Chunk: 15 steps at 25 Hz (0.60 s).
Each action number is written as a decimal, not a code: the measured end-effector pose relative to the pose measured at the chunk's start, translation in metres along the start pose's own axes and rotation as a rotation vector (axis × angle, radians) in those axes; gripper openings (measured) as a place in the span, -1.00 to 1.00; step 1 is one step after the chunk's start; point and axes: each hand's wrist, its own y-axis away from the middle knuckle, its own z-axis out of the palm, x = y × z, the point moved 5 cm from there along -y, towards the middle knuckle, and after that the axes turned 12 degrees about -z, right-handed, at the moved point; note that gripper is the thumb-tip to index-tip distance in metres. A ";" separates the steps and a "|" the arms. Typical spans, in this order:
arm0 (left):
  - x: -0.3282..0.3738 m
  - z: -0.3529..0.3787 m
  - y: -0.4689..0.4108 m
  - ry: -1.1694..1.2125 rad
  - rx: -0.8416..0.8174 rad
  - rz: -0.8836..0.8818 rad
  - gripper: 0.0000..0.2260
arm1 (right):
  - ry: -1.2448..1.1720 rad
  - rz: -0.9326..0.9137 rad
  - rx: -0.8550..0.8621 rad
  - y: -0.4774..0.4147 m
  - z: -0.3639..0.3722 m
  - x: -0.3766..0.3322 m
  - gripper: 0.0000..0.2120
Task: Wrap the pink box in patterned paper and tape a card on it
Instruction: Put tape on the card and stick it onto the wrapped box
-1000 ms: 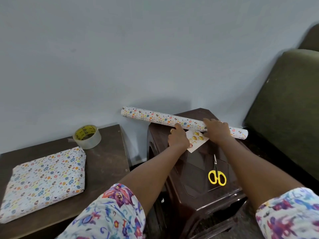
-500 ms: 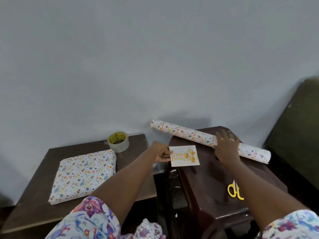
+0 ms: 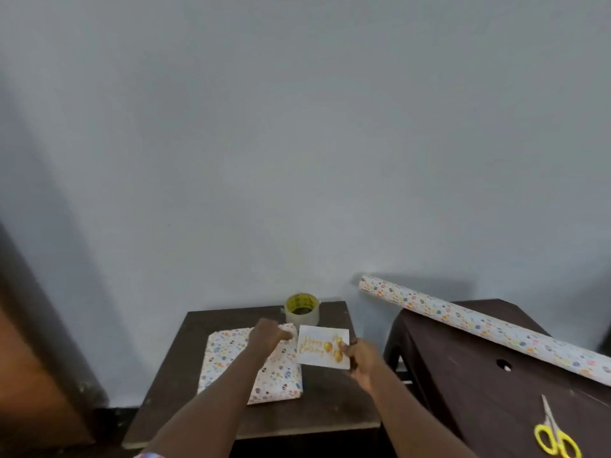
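Observation:
The box, wrapped in white paper with coloured dots (image 3: 228,355), lies flat on a small dark table (image 3: 185,375). My left hand (image 3: 269,335) is on the box's far right corner, with fingers curled around that corner. My right hand (image 3: 358,357) pinches the right edge of a white "Happy Birthday" card with gold balloons (image 3: 314,347). The card hangs just above the table, beside the box's right edge. A roll of clear tape with a yellow core (image 3: 301,309) stands behind the card at the table's back edge.
A roll of the same dotted paper (image 3: 479,325) lies across a dark plastic stool (image 3: 463,391) at the right. Yellow-handled scissors (image 3: 555,441) lie on the stool near its front. A plain grey wall rises behind both pieces of furniture.
The card went from my left hand over the stool to my right hand beside the box. My right hand left the paper roll. My left hand moved onto the box.

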 end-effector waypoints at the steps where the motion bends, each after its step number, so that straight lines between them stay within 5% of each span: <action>1: -0.016 -0.032 -0.009 -0.140 0.208 -0.020 -0.48 | -0.024 0.019 0.002 0.000 0.021 0.011 -0.96; 3: -0.056 -0.084 -0.026 -0.291 0.435 -0.229 -0.20 | 0.030 0.029 0.007 -0.004 0.057 0.028 -0.88; 5: -0.085 -0.104 -0.040 -0.307 0.351 -0.362 -0.11 | 0.079 0.037 0.008 -0.011 0.081 0.041 -0.79; 10: -0.082 -0.120 -0.065 -0.451 0.251 -0.270 -0.52 | 0.038 0.041 0.046 -0.023 0.119 0.042 -0.85; 15: -0.112 -0.146 -0.112 -0.443 0.303 -0.289 -0.56 | -0.051 0.093 0.026 -0.029 0.159 0.049 -0.87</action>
